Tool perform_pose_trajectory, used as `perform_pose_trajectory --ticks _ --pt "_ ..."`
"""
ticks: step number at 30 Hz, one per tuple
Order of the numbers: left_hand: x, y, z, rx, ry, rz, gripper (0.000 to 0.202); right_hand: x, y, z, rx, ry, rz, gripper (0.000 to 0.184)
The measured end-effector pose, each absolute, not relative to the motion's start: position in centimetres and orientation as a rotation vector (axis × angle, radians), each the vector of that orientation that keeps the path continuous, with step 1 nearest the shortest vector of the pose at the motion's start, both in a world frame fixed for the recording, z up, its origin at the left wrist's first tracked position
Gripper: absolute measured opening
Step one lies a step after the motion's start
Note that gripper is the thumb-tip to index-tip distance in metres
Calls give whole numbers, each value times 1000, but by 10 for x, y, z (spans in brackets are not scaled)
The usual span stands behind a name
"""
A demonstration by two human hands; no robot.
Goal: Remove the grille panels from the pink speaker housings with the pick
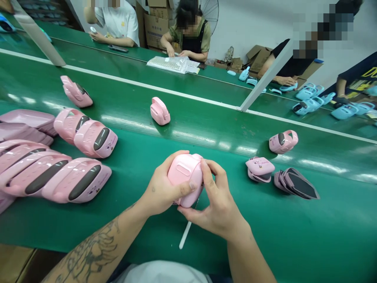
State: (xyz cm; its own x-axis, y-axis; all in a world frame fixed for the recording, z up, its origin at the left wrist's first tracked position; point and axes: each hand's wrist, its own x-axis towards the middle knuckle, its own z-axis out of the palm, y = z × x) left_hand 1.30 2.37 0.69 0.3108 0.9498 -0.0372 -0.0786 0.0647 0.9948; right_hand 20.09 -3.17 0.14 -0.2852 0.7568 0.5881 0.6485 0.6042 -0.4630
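Between my two hands, just above the green table, is a pink plastic housing with a rounded, glossy shell and an oblong raised outline on top. My left hand wraps its left side, thumb across the shell. My right hand grips the right edge with its fingertips above and thumb below. The far side of the housing is hidden from me. Under my hands a thin tool with a white handle lies on the table, its tip partly covered by my right hand.
Several pink housings with dark windows stand in rows at left, beside stacked pink shells. One pink housing sits ahead. At right are printed pink covers and dark panels. Co-workers sit across a white divider rail.
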Motion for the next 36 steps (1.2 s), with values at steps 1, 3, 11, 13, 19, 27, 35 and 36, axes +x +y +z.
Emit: perform_pose_trajectory --ticks 1,3,11,13,19,27,35,36 --pt "13 24 7 1244 940 982 93 201 -31 1 -1113 -2016 168 111" --pt "12 23 7 1248 940 978 93 201 -31 1 -1118 -2017 163 110" --pt "12 24 6 1297 907 1010 85 202 -31 2 -1111 -2016 142 109" --pt "12 24 6 1290 921 1001 87 202 -30 2 -1118 -2015 160 110" --pt "15 23 8 1264 944 987 86 203 -29 -1 -1159 -2011 281 118" --pt "17 22 11 1249 992 1003 92 202 -31 4 -1236 -2009 356 117" --pt "22 18 9 1229 988 1049 88 202 -28 6 -1226 -1988 344 114" --pt "22 18 9 1222 982 1053 87 202 -28 6 -1226 -1988 343 115"
